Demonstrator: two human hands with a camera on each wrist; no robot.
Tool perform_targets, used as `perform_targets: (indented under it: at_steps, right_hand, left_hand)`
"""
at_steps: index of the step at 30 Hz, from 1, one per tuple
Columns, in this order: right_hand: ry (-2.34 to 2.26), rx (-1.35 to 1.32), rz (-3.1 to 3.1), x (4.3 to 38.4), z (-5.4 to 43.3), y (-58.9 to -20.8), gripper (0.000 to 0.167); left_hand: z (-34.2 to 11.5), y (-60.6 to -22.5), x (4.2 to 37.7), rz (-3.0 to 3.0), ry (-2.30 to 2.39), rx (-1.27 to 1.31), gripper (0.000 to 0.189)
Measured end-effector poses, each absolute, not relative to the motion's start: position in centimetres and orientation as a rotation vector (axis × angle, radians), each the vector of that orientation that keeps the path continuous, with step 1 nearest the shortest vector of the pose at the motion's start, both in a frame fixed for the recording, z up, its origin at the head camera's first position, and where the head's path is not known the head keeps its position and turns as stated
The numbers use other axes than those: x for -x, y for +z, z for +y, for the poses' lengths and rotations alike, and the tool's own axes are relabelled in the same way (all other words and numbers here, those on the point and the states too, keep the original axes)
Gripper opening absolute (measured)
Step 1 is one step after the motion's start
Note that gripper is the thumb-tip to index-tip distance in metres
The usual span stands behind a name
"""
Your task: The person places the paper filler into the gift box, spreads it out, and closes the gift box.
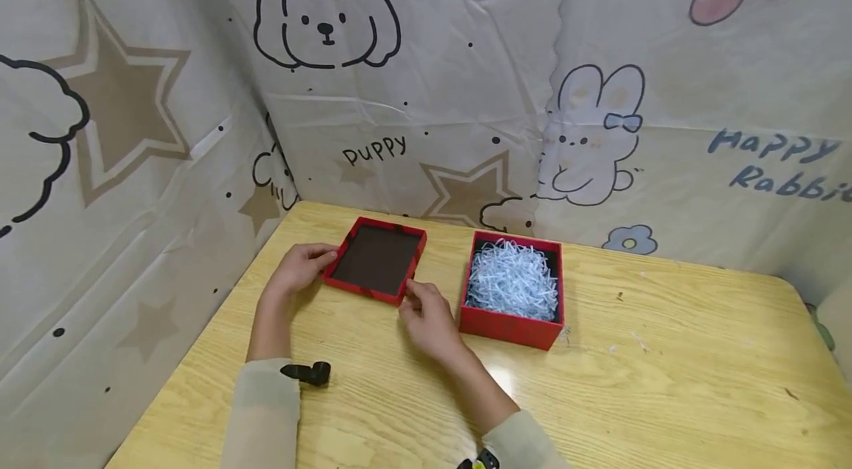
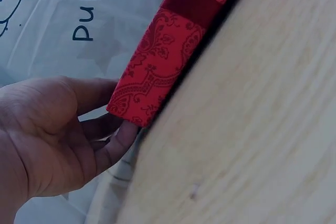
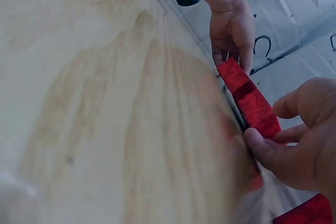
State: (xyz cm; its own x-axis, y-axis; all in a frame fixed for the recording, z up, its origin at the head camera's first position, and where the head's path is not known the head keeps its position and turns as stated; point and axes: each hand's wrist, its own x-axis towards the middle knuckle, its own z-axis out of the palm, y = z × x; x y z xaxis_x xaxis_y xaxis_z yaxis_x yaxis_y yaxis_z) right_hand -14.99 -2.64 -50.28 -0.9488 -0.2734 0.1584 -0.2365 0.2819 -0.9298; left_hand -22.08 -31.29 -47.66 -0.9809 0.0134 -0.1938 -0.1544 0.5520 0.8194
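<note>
A red box lid point(image 1: 376, 262) with a dark inside lies hollow side up, low over the tabletop. Its outer side, seen in the left wrist view, is red patterned cloth point(image 2: 152, 61) with a darker red ribbon band across it. My left hand point(image 1: 302, 268) pinches the lid by its left edge, the fingertips partly hidden beneath. At the near right corner my right hand point(image 1: 429, 317) grips the lid between thumb and fingers. Just right of that hand stands the matching red box point(image 1: 509, 327), filled with pale blue shredded paper point(image 1: 512, 280).
Both things are on a light wood-grain table point(image 1: 665, 380). A few paper shreds point(image 1: 639, 341) are scattered to the right of the box. Printed cloth point(image 1: 413, 84) hangs along the table's back and left sides, close behind the lid and the box.
</note>
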Motion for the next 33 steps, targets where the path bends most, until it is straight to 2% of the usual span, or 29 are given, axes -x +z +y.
perform_targets:
  at_steps: [11,19,27,33]
  right_hand:
    - [-1.847,0.544,2.515,14.1,-1.3,-45.7,0.049]
    - [-1.809,0.579,2.673,13.9,1.1,-42.2,0.037]
    - [-1.887,0.407,2.743,14.6,4.9,-40.3,0.024]
    - [-2.091,0.214,2.582,15.3,8.4,-39.6,0.024]
  left_hand:
    - [-30.3,-43.7,21.7,2.474,1.721,0.012,0.041]
    - [-28.5,-40.8,20.6,2.488,1.801,-0.064,0.041]
    - [-25.2,-38.0,19.1,2.462,1.828,-0.185,0.037]
    - [-21.7,-37.5,18.5,2.458,1.828,-0.267,0.035]
